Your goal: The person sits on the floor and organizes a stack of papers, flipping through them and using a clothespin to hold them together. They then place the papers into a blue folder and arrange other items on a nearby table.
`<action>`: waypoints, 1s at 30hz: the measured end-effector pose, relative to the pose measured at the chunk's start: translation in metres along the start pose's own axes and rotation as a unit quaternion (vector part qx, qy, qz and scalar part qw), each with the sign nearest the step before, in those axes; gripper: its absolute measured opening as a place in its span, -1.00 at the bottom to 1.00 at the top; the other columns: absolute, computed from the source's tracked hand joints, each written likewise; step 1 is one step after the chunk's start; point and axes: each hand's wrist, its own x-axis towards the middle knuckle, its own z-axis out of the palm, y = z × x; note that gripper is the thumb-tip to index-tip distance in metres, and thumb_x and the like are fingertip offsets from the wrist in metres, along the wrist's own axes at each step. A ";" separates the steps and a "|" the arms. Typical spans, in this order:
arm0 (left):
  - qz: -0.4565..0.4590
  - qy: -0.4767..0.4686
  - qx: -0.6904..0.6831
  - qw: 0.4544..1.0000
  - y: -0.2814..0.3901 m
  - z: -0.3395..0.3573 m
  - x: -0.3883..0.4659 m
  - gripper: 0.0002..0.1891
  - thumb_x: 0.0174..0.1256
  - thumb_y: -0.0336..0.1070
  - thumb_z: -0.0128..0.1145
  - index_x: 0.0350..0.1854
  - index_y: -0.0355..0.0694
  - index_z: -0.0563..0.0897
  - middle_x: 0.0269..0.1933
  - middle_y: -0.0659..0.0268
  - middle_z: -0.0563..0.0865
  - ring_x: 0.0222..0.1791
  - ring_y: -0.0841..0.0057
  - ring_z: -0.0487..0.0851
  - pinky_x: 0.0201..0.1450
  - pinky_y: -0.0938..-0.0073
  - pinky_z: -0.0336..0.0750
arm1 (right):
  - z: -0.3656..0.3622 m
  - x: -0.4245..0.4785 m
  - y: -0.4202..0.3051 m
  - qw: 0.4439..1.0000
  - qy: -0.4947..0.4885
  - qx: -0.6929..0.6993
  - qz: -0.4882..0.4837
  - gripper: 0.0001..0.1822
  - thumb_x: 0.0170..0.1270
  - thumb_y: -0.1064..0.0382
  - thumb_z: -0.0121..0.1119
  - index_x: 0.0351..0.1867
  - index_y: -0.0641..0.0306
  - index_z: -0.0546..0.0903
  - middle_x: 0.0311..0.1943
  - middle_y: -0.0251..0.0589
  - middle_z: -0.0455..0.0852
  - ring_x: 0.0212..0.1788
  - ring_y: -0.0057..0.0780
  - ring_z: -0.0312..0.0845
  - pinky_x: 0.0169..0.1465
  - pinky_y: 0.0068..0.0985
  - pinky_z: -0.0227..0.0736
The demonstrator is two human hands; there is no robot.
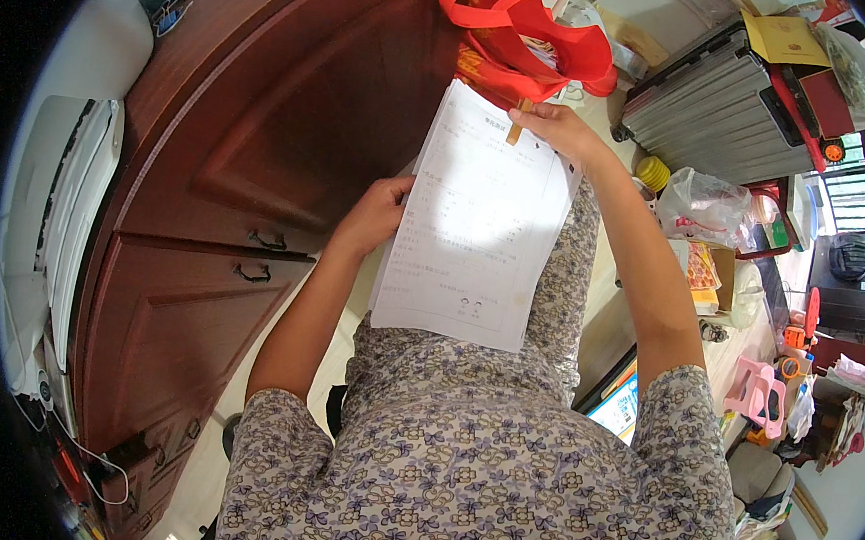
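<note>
A stack of printed paper sheets (pixel 473 228) lies over my lap, tilted, with its lower edge against my patterned clothing. My left hand (pixel 383 218) grips the stack's left edge, its fingers partly hidden by the paper. Up at the top right, my right hand (pixel 555 132) pinches a short, flat, yellow-brown strip (pixel 516 125), which lies over the top sheet; whether these fingers also hold the paper is hard to tell. Just beyond the sheets stands a red fabric tote bag (pixel 531 44) with papers inside.
Dark red wooden cabinet doors (pixel 292 132) with black handles rise at the left. To the right are a grey ribbed suitcase (pixel 704 101), a clear plastic bag (pixel 704 206), an open cardboard box (pixel 725 279) and a pink plastic stool (pixel 756 394). Pale floor shows between.
</note>
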 end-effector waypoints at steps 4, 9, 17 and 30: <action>-0.014 -0.008 0.010 1.000 0.004 0.002 0.002 -0.72 0.11 -0.47 0.14 -0.08 -0.32 0.63 -0.19 0.35 0.69 -0.23 0.68 0.56 -0.13 0.61 0.46 | 0.000 -0.025 -0.010 0.992 0.029 0.065 -0.107 -0.64 0.15 0.10 0.24 -0.11 0.29 0.58 -0.06 -0.26 0.58 -0.03 -0.62 0.42 0.04 -0.60 0.29; 0.007 0.027 -0.036 0.999 -0.002 0.000 -0.013 -0.64 0.11 -0.55 0.07 0.01 -0.26 0.60 -0.04 0.29 0.64 -0.08 0.61 0.55 0.00 0.57 0.42 | -0.016 -0.111 0.000 0.946 -0.003 0.066 -0.318 -0.74 0.06 0.20 0.30 -0.24 0.24 0.59 -0.10 -0.15 0.66 -0.11 -0.47 0.55 -0.04 -0.54 0.37; 0.048 0.070 -0.055 0.995 -0.003 0.005 -0.007 -0.17 0.05 -0.64 -0.01 0.43 -0.16 -0.03 0.30 0.07 0.30 0.23 0.42 0.37 0.27 0.48 0.18 | -0.011 -0.250 0.004 0.897 -0.041 -0.054 -0.437 -0.69 -0.15 0.19 0.47 -0.34 0.17 0.66 -0.27 -0.12 0.71 -0.24 -0.25 0.62 -0.04 -0.30 0.35; 0.069 -0.001 0.409 0.910 0.029 0.015 0.133 -0.42 0.17 -0.29 0.12 0.29 -0.13 0.31 0.21 0.08 0.45 0.19 0.27 0.44 0.24 0.26 0.29 | 0.035 -0.262 -0.001 0.864 -0.006 -0.191 -0.466 -0.73 -0.16 0.20 0.42 -0.38 0.16 0.64 0.04 -0.11 0.55 -0.02 -0.17 0.50 -0.02 -0.29 0.36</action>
